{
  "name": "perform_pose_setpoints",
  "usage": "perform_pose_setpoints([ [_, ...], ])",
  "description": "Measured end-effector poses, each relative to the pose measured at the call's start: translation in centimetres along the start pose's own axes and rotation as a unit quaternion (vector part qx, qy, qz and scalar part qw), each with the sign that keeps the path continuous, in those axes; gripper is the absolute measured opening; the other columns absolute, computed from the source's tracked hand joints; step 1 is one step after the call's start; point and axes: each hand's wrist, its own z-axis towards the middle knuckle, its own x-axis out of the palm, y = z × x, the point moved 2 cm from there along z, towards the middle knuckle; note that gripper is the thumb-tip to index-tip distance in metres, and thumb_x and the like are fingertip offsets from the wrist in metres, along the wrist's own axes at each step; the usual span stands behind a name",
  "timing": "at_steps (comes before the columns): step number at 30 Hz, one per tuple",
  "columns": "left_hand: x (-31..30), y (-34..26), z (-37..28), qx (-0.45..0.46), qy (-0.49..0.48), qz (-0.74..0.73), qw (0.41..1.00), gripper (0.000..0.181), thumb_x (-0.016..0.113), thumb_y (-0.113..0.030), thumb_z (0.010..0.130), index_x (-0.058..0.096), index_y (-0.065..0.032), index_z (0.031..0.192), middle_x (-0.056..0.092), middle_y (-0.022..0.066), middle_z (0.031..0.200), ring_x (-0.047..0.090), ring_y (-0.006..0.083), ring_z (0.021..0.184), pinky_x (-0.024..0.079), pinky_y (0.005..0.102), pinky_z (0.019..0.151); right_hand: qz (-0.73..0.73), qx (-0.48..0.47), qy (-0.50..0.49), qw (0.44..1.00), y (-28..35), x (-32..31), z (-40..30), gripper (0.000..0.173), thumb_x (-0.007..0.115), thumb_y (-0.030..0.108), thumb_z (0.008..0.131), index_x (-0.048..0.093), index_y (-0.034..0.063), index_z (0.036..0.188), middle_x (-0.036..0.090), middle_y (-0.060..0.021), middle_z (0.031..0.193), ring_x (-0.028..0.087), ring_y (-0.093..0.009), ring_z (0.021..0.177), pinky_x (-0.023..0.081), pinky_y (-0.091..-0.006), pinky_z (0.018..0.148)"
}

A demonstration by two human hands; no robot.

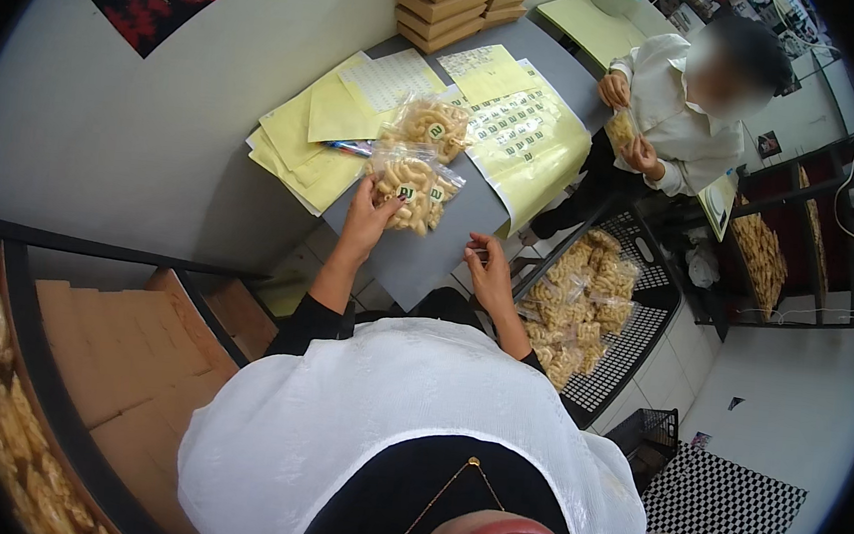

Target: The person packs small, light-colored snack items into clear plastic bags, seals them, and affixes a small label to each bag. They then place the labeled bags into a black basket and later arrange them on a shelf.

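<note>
My left hand [371,214] grips the left edge of a clear zip bag of puffed snacks [405,190], its thumb beside the bag's round sticker. That bag overlaps another snack bag with a sticker on its right, and one more snack bag [445,134] lies just behind them on the grey table [427,263]. My right hand [489,264] is beside the table's right edge, fingers bent and apart, holding nothing. Sheets of printed stickers [509,127] on yellow backing lie behind the bags. Yellow sheets [333,120] are spread at the left.
A black perforated crate [628,343] to my right holds several snack bags [582,302]. Cardboard boxes [444,5] are stacked at the table's back. Across from me, a co-worker [655,97] holds a small snack bag [621,129]. A rack [11,294] stands at lower left.
</note>
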Motion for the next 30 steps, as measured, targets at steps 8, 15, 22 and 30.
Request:
perform_pose_setpoints([
  [8,-1.0,-0.5,-0.1,-0.016,-0.007,0.014,1.000,0.053,0.066,-0.003,0.083,0.041,0.0049,0.130,0.057,0.0145,0.118,0.058,0.0177,0.104,0.049,0.0288,0.087,-0.089,-0.111,-0.043,0.989,3.2,0.4,4.0,0.030,0.064,0.006,0.085,0.059,0.0023,0.115,0.057,-0.0154,0.105,0.059,-0.027,0.092,0.050,-0.0351,0.077],
  [15,0.3,-0.8,-0.3,-0.042,0.046,-0.025,0.998,0.054,0.066,-0.002,0.082,0.042,0.0042,0.130,0.058,0.0133,0.114,0.059,0.0174,0.103,0.050,0.0284,0.086,-0.216,-0.154,-0.128,0.955,3.2,-3.0,8.6,0.025,0.068,0.006,0.081,0.063,0.0048,0.106,0.056,-0.0161,0.106,0.053,-0.034,0.102,0.044,-0.0410,0.088],
  [22,4.4,-0.7,-0.9,-0.121,0.127,-0.089,0.980,0.042,0.068,-0.004,0.085,0.049,0.0033,0.122,0.062,0.0089,0.106,0.065,0.0151,0.090,0.056,0.0273,0.075,-0.344,-0.142,-0.089,0.924,0.5,-3.1,9.2,0.036,0.069,0.012,0.078,0.061,0.0064,0.113,0.054,-0.0126,0.124,0.049,-0.034,0.115,0.041,-0.0453,0.095],
  [30,10.1,2.6,0.8,-0.183,0.196,-0.030,0.963,0.044,0.069,-0.007,0.086,0.050,0.0017,0.124,0.062,0.0078,0.109,0.061,0.0135,0.100,0.052,0.0267,0.083,-0.348,-0.101,-0.040,0.931,0.0,-3.6,9.4,0.037,0.060,-0.001,0.071,0.066,0.0033,0.107,0.055,-0.0180,0.115,0.049,-0.037,0.110,0.041,-0.0469,0.090],
])
